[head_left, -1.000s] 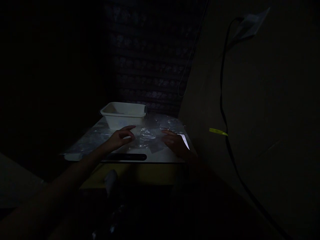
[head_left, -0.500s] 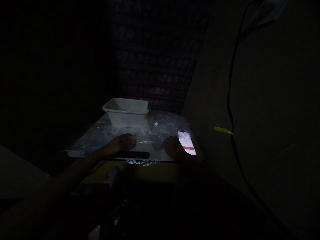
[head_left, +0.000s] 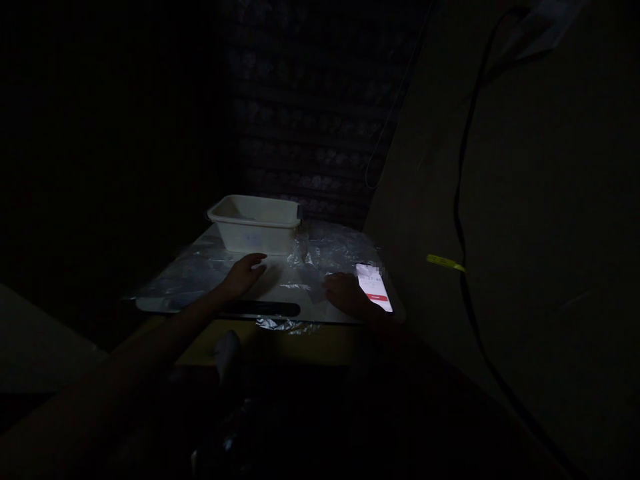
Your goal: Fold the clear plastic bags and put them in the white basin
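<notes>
In dim light, my left hand (head_left: pixel 245 275) hovers over the white tabletop (head_left: pixel 274 285), thumb and fingers apart, holding nothing. My right hand (head_left: pixel 345 292) rests low over the right side of the top, its fingers curled against a thin piece of clear plastic (head_left: pixel 316 293). How firmly they grip it is hard to make out in the dark. Just right of that hand lies a lit phone (head_left: pixel 373 287) with a red bar on its screen. A dark flat strip (head_left: pixel 270 309) runs along the front edge, below my left hand.
A white plastic tub (head_left: pixel 257 235) stands at the back left. Crinkled clear plastic (head_left: pixel 333 243) spreads across the back, and more crumpled plastic (head_left: pixel 287 326) hangs over the front edge. On the right, a black cable (head_left: pixel 459 213) with a yellow tag (head_left: pixel 445 263) runs down a panel.
My left hand has lifted and moved slightly away from me, its fingers opening from the blurred, lower pose. My right hand has hardly moved.
</notes>
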`<state>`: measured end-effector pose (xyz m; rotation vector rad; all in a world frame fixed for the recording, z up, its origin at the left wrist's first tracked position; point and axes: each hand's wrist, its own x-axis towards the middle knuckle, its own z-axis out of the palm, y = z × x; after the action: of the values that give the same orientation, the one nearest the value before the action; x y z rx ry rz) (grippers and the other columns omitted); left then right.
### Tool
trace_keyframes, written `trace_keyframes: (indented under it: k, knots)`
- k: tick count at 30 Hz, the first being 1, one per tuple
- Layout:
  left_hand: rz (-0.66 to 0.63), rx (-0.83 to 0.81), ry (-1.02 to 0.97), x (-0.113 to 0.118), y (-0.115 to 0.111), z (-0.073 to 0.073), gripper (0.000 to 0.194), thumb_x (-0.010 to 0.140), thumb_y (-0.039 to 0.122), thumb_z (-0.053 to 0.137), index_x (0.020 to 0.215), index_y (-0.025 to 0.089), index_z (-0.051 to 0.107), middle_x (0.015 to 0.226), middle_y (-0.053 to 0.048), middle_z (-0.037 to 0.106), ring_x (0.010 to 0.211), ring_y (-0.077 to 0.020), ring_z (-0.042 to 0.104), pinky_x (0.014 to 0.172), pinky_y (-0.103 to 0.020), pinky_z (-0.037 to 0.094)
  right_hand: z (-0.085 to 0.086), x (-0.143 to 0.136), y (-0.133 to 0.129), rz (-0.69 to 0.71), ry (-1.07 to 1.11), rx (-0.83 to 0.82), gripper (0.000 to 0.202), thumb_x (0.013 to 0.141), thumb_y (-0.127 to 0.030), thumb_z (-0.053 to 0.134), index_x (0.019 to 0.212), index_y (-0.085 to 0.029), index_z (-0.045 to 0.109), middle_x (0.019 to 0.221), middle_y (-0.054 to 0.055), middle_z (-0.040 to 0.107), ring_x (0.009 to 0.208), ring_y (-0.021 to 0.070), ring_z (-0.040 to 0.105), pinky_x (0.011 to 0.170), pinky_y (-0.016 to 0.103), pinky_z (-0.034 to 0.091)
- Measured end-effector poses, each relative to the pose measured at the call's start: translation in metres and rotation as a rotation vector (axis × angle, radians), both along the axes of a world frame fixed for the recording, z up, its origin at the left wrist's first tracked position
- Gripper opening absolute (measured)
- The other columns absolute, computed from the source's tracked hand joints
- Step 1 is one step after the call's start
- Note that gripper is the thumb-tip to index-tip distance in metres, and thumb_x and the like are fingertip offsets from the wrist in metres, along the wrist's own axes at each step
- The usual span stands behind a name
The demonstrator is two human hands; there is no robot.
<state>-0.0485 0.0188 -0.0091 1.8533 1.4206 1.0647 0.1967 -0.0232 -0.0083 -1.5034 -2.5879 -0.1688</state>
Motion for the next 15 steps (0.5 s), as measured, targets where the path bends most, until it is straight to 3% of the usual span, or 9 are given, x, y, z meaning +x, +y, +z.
trace_keyframes:
  k: [4, 9, 12, 15]
  knots:
    - [-0.006, 0.166, 0.274, -0.005, -0.001, 0.003, 0.038, 0.064, 0.025, 0.035, 0.098, 0.012, 0.044, 0.102, -0.011, 0.045, 0.086, -0.0195, 0.049, 0.070, -0.033, 0.042, 0.003, 0.008, 0.007, -0.251, 0.141, 0.077, 0.026, 0.070, -0.021, 0.036, 0.088, -0.016, 0.054, 0.093, 0.007, 0.055, 0.087, 0.0168, 0.047, 0.072, 0.028, 0.034]
    - [0.025, 0.441, 0.551, 0.003, -0.012, 0.024, 0.035, 0.067, 0.023, 0.034, 0.099, 0.010, 0.043, 0.099, -0.010, 0.044, 0.094, -0.0206, 0.041, 0.080, -0.033, 0.034, -0.002, 0.014, 0.018, -0.443, 0.297, -0.012, 0.029, 0.069, -0.026, 0.038, 0.093, -0.015, 0.050, 0.082, 0.007, 0.058, 0.078, 0.0165, 0.052, 0.066, 0.026, 0.038]
    - [-0.133, 0.377, 0.721, 0.024, -0.035, 0.031, 0.029, 0.069, 0.029, 0.036, 0.090, 0.013, 0.048, 0.087, -0.008, 0.050, 0.083, -0.0191, 0.046, 0.074, -0.031, 0.037, -0.006, 0.013, 0.027, -0.474, 0.471, -0.064, 0.026, 0.065, -0.024, 0.042, 0.088, -0.016, 0.051, 0.079, 0.005, 0.058, 0.072, 0.0146, 0.053, 0.062, 0.024, 0.040]
    - [-0.360, 0.352, 0.845, 0.052, -0.067, 0.026, 0.028, 0.069, 0.036, 0.039, 0.082, 0.014, 0.050, 0.081, -0.008, 0.051, 0.078, -0.0192, 0.047, 0.069, -0.031, 0.038, -0.005, 0.009, 0.035, -0.485, 0.687, -0.106, 0.023, 0.059, -0.020, 0.048, 0.082, -0.017, 0.053, 0.073, 0.002, 0.058, 0.065, 0.0127, 0.054, 0.058, 0.023, 0.041]
